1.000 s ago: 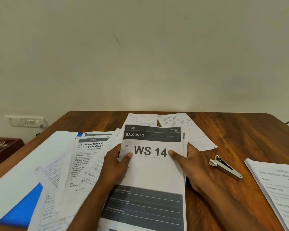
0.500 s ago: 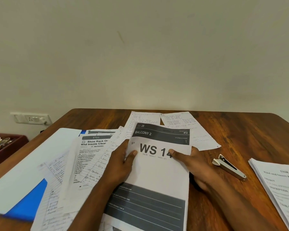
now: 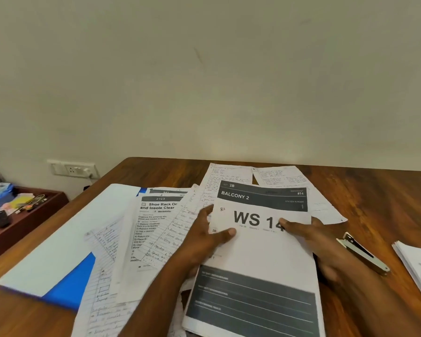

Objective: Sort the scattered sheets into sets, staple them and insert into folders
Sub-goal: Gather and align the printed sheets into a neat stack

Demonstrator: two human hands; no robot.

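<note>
We grip the WS 14 set (image 3: 255,254) from both sides, left hand (image 3: 204,242) and right hand (image 3: 319,242) pinching thumb-over; its long axis runs toward us, stapler (image 3: 362,255) apparently nearest the right.

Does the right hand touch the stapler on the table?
Apart. In the head view the right hand grips the WS 14 sheet, and a strip of bare wood shows between it and the stapler.
</note>
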